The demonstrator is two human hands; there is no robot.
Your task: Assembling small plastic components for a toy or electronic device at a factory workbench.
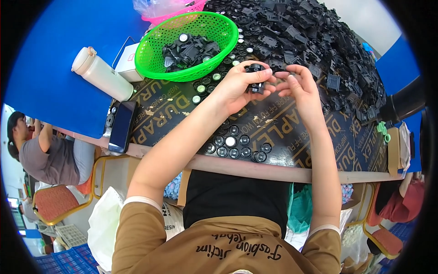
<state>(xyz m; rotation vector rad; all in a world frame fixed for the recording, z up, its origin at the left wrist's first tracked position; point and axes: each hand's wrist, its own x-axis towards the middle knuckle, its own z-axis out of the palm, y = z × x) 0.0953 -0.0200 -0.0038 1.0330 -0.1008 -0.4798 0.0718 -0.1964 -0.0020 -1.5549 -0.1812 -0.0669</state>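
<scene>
The held part (257, 86) looks smooth plastic, the basket (195, 73) glossy plastic.

Heap (292, 39) R of basket (182, 76) (bottle (105, 76) L)

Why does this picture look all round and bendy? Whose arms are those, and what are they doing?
There's no robot here, just a person using two bare hands. A camera worn on their head looks down, so you see almost what they see. Its very wide lens bends straight edges.

The left hand holds a black plastic part. The right hand is close beside it, but I can't tell whether it grips anything.

On the dark table are small wheel-like pieces, a big heap of black parts, a green basket with more black parts inside, a white bottle and a phone.
</scene>
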